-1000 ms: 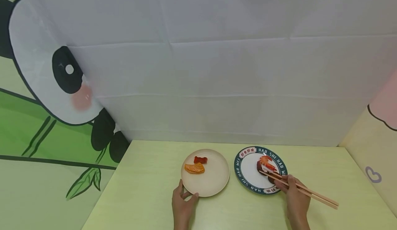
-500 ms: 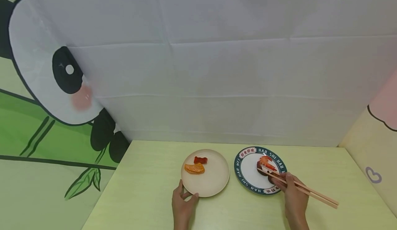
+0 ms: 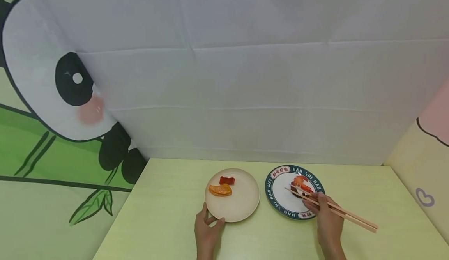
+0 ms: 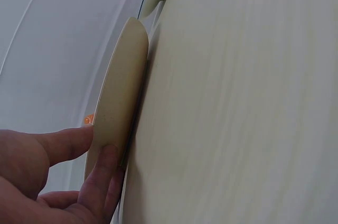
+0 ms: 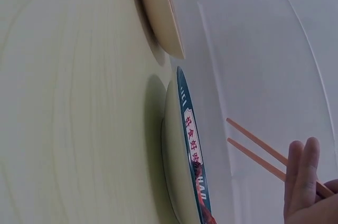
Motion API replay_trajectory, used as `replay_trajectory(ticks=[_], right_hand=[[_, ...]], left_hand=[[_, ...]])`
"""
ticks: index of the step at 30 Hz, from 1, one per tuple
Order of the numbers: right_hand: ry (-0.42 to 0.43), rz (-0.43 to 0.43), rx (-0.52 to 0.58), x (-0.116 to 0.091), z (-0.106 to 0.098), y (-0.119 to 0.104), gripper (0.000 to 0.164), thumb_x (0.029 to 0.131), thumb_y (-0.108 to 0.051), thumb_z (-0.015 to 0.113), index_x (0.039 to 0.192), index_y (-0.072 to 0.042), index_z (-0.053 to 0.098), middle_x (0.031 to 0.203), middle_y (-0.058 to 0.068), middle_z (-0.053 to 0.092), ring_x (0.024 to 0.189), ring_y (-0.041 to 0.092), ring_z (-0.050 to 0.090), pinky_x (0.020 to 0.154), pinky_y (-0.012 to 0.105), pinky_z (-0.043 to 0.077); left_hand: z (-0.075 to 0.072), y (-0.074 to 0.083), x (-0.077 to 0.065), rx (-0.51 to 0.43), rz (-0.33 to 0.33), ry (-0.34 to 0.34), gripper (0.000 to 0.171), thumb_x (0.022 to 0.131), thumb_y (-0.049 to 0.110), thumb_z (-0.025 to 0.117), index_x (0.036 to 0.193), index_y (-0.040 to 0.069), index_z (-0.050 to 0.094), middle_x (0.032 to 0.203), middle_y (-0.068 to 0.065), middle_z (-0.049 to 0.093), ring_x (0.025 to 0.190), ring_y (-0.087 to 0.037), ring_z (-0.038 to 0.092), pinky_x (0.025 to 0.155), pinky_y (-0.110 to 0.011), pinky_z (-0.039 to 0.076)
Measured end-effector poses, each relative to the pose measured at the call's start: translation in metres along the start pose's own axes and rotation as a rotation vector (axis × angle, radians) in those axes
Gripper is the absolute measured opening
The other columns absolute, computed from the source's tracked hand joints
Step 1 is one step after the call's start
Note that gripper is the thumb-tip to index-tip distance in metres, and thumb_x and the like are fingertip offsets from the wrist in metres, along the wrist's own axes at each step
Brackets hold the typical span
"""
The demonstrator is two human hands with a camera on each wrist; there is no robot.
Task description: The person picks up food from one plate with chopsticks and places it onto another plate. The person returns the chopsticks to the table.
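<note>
My left hand (image 3: 207,230) holds the near-left rim of a cream plate (image 3: 245,205), thumb and fingers spread along its edge; the left wrist view shows the fingers (image 4: 97,182) against its outer side. On that plate lie an orange wedge-shaped food piece (image 3: 220,190) and a small red piece (image 3: 227,180). My right hand (image 3: 327,221) grips a pair of wooden chopsticks (image 3: 350,216). Their tips, spread apart, hang over the patterned plate (image 3: 271,195) with nothing between them. A red-and-white shrimp (image 3: 301,184) and dark food (image 3: 294,190) lie on this plate, partly hidden behind chopsticks and hand.
Both plates stand side by side on a pale yellow table (image 3: 168,213), a small gap between them. A white creased sheet (image 3: 245,96) rises behind the table. A panda mural (image 3: 42,76) covers the left wall, and a cream wall (image 3: 417,174) stands at the right.
My right hand has shifted a little left and farther away, carrying the chopsticks; their tips now reach farther left over the patterned plate. My left hand and the food have stayed put.
</note>
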State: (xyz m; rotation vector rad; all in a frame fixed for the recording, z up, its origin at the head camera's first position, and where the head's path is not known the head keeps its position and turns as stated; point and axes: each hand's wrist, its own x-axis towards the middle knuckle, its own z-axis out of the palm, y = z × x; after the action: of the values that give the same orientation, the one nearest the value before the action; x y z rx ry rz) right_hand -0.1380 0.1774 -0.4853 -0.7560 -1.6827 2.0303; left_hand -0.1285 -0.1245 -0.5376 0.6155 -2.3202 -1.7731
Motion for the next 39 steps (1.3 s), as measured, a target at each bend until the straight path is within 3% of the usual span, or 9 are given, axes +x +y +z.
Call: replay_trajectory(ticks=[5,11,16,18,22,26,31,37,39], right_hand=[[-0.017,-0.01,0.006,-0.003,0.005,0.0,0.042,0.093,-0.032,0.05,0.108,0.006,0.061,0.094,0.014,0.067,0.074,0.02,0.069,0.065,0.029,0.052],[-0.058,-0.019,0.005,-0.01,0.011,0.0,0.042,0.093,-0.033,0.051,0.106,0.005,0.062,0.093,0.015,0.068,0.073,0.02,0.069,0.065,0.029,0.052],[-0.104,-0.031,0.037,-0.015,0.017,0.003,0.041,0.093,-0.031,0.051,0.106,0.006,0.062,0.096,0.017,0.067,0.073,0.022,0.069,0.065,0.031,0.052],[-0.159,-0.079,0.076,-0.013,0.016,0.011,0.04,0.095,-0.028,0.051,0.106,0.009,0.061,0.097,0.023,0.066,0.073,0.025,0.069,0.064,0.032,0.052],[-0.257,-0.152,0.123,0.001,0.014,0.041,0.042,0.095,-0.025,0.051,0.108,0.014,0.058,0.1,0.029,0.063,0.075,0.031,0.068,0.063,0.036,0.052],[-0.273,-0.162,0.104,0.015,0.016,0.072,0.043,0.094,-0.029,0.052,0.11,0.011,0.059,0.1,0.025,0.063,0.076,0.031,0.068,0.064,0.036,0.052],[-0.332,-0.179,0.12,0.008,0.022,0.07,0.038,0.096,-0.023,0.05,0.108,0.011,0.059,0.097,0.026,0.063,0.074,0.03,0.068,0.062,0.034,0.053],[-0.279,-0.131,0.016,0.005,0.032,0.075,0.046,0.094,-0.036,0.051,0.107,0.007,0.061,0.095,0.022,0.065,0.076,0.029,0.068,0.065,0.035,0.053],[-0.317,-0.153,0.068,0.002,0.034,0.072,0.043,0.095,-0.032,0.051,0.106,0.008,0.061,0.094,0.023,0.064,0.076,0.029,0.068,0.065,0.035,0.053]], left_hand=[[-0.001,0.001,0.0,-0.008,0.01,-0.008,0.083,0.068,-0.002,0.077,0.139,-0.004,0.035,0.133,-0.021,0.041,0.089,-0.024,0.061,0.08,-0.038,0.046],[-0.001,0.002,0.0,-0.018,0.009,-0.008,0.083,0.068,-0.003,0.077,0.139,-0.006,0.034,0.132,-0.023,0.041,0.09,-0.027,0.06,0.065,-0.024,0.05],[-0.002,0.003,0.0,-0.006,0.008,-0.004,0.083,0.068,-0.002,0.077,0.139,-0.006,0.034,0.132,-0.023,0.041,0.09,-0.026,0.061,0.071,-0.03,0.049],[-0.002,0.003,0.0,-0.001,0.006,-0.003,0.083,0.068,-0.002,0.077,0.139,-0.005,0.034,0.132,-0.023,0.041,0.09,-0.025,0.061,0.074,-0.032,0.048],[-0.002,0.002,0.0,-0.002,-0.009,-0.004,0.083,0.068,-0.001,0.077,0.139,-0.005,0.034,0.132,-0.022,0.041,0.091,-0.026,0.06,0.069,-0.026,0.048],[-0.003,0.0,0.0,-0.001,-0.013,-0.008,0.083,0.068,0.0,0.077,0.139,-0.005,0.034,0.132,-0.023,0.041,0.092,-0.026,0.06,0.065,-0.022,0.047],[-0.002,-0.003,0.002,0.005,0.002,-0.012,0.083,0.068,0.0,0.078,0.139,-0.006,0.035,0.131,-0.023,0.041,0.09,-0.026,0.061,0.067,-0.024,0.048],[-0.002,-0.003,0.002,0.016,0.013,-0.012,0.084,0.068,-0.001,0.078,0.139,-0.006,0.035,0.13,-0.023,0.042,0.09,-0.025,0.061,0.079,-0.035,0.047],[-0.002,-0.002,0.002,0.013,0.01,-0.015,0.083,0.068,-0.001,0.078,0.139,-0.006,0.034,0.13,-0.023,0.042,0.09,-0.025,0.061,0.077,-0.034,0.048]])
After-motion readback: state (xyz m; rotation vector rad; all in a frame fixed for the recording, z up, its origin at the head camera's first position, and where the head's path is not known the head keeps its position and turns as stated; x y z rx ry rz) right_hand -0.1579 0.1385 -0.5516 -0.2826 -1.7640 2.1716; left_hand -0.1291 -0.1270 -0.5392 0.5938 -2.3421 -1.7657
